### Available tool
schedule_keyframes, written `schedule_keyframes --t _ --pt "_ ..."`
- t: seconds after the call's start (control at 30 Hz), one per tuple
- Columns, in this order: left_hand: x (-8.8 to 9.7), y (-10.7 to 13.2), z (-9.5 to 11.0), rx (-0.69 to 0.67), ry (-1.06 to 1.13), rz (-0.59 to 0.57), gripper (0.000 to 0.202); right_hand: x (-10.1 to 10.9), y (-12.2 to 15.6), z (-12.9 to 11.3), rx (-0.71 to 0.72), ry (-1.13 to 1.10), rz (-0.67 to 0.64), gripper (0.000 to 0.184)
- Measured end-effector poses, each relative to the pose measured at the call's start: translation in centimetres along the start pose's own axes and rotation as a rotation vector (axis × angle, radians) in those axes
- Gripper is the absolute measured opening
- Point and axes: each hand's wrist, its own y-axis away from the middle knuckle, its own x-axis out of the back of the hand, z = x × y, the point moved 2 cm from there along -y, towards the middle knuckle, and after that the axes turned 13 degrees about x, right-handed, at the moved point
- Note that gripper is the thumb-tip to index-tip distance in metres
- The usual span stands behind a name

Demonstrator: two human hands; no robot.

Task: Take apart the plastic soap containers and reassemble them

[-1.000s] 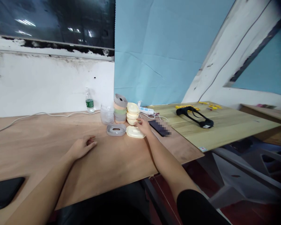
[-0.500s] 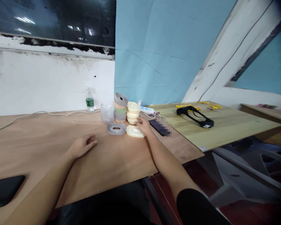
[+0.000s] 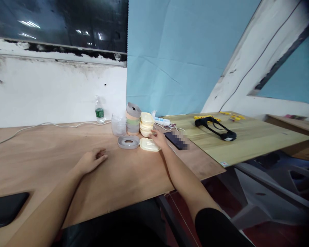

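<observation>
My left hand (image 3: pixel 92 160) rests on the wooden table, its fingers loosely curled and the thumb apart, with nothing in it. My right hand (image 3: pixel 159 138) reaches to a stack of cream plastic containers (image 3: pixel 147 124). Its outstretched fingertips appear to touch the right side of the lowest ones; the exact contact is too small to make out. Below that hand a cream oval lid (image 3: pixel 148 144) lies flat, partly covered by the wrist. Left of the lid lies a grey oval piece with a slot (image 3: pixel 128 142). Behind it rises a stack of grey, orange and green containers (image 3: pixel 133 120).
Clear plastic containers (image 3: pixel 118 125) stand left of the stacks, near a water bottle (image 3: pixel 99 110). A power strip (image 3: pixel 162 121) with white cables lies behind. To the right are a dark phone (image 3: pixel 175 140) and a black strap-like frame (image 3: pixel 216 128). Another black object (image 3: pixel 9 209) lies front left.
The whole view has shifted very slightly to the right. Both hands and the containers keep the same places relative to each other.
</observation>
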Motion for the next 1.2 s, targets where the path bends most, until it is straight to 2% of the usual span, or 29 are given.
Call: schedule_keyframes --t 1.2 --pt "0.44 0.42 0.72 -0.003 -0.008 0.008 0.061 -0.01 -0.05 0.25 -0.021 0.010 0.001 0.034"
